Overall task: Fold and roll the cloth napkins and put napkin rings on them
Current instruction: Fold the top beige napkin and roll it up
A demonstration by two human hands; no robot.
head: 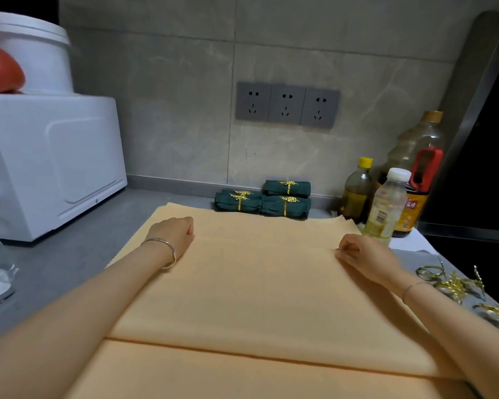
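Note:
A large peach cloth napkin (260, 286) lies spread on the grey counter, with a fold line across its near part. My left hand (175, 230) rests on its far left part with fingers curled under, pinching the cloth. My right hand (357, 250) pinches the napkin near its right edge. Three rolled dark green napkins (264, 201) with gold leaf rings lie stacked against the wall behind the cloth. Several loose gold napkin rings (461, 286) lie on the counter at the right.
A white appliance (49, 162) stands at the left with a white bucket (38, 53) on top. Oil and sauce bottles (392, 185) stand at the back right. A wall socket strip (287, 105) is on the tiled wall. A dark stove area (478, 197) is at the right.

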